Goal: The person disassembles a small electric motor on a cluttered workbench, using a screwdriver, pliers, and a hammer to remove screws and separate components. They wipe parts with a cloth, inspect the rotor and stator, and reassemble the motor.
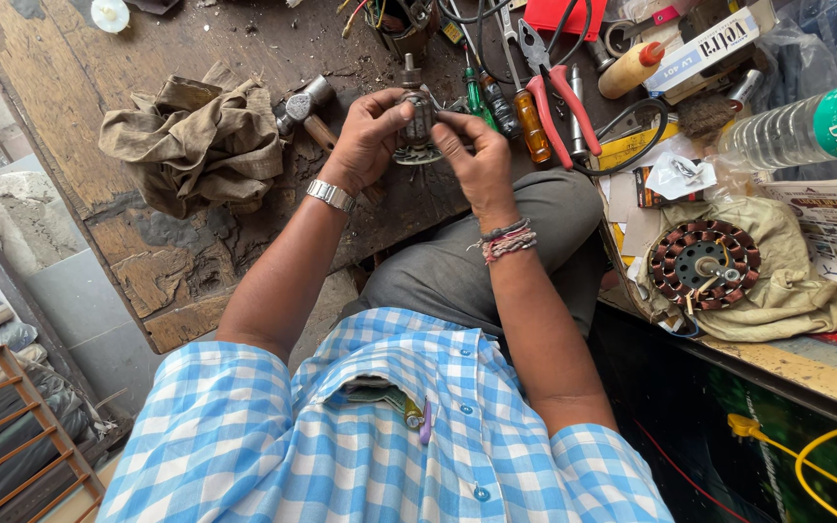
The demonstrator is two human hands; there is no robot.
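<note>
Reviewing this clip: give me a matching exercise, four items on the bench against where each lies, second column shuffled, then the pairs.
Items:
1. motor armature
2. crumpled rag
3. copper-wound stator
4. red-handled pliers

Places:
A. on a cloth at the right
B. between the left hand and right hand
C. beside the screwdrivers
D. left of the hammer

Pairs: 1-B, 2-D, 3-A, 4-C

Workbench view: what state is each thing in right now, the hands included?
Left hand: gripping the motor rotor.
Right hand: gripping the rotor's other side.
Rotor: held above the bench, shaft up.
Pliers: lying, handles spread.
Screwdrivers: lying flat.
Hammer: lying on the bench.
Rag: crumpled.
Stator: flat on cloth.
Bottle: on its side.
</note>
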